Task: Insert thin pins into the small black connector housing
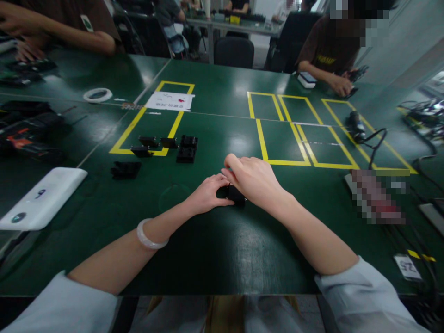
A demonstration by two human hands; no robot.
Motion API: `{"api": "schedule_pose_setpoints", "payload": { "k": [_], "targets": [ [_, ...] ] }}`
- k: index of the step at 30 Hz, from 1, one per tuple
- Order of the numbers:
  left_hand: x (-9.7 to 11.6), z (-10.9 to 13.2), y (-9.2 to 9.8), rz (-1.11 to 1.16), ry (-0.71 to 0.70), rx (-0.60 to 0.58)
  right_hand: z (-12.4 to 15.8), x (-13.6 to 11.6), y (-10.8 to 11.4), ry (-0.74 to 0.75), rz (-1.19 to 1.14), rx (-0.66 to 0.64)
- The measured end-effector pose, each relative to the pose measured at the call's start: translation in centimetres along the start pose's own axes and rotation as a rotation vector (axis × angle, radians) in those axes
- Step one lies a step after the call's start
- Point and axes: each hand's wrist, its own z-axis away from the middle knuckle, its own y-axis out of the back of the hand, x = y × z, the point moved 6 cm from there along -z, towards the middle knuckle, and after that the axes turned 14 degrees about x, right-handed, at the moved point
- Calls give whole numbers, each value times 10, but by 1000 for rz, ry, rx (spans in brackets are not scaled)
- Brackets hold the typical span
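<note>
Both hands meet over a small black part (236,196) lying on the green table (215,249) in front of me. My left hand (207,193) curls its fingers against the part's left side. From above and the right, my right hand (252,179) covers it with fingers pinched down on its top. Most of the part is hidden under the hands. A pale bangle (149,237) sits on my left wrist.
Several black parts (186,148) lie around a yellow taped rectangle (138,121), one more (125,169) nearer left. A white device (43,198) lies at left, a tape roll (97,95) and paper sheet (169,100) farther back. Cables and a black tool (355,126) are at right. Other people sit across.
</note>
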Motion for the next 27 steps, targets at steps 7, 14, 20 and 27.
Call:
{"api": "schedule_pose_setpoints", "payload": {
  "k": [7,14,20,27],
  "targets": [
    [2,0,0,23,-18,3,1,-1,1,-9,-14,0],
    [1,0,1,9,10,-7,0,1,0,-5,2,8],
    [2,0,1,24,-12,-5,1,1,0,-40,-6,-26],
    [-1,1,-1,2,17,-12,0,2,0,-32,16,-20]
  ]
}}
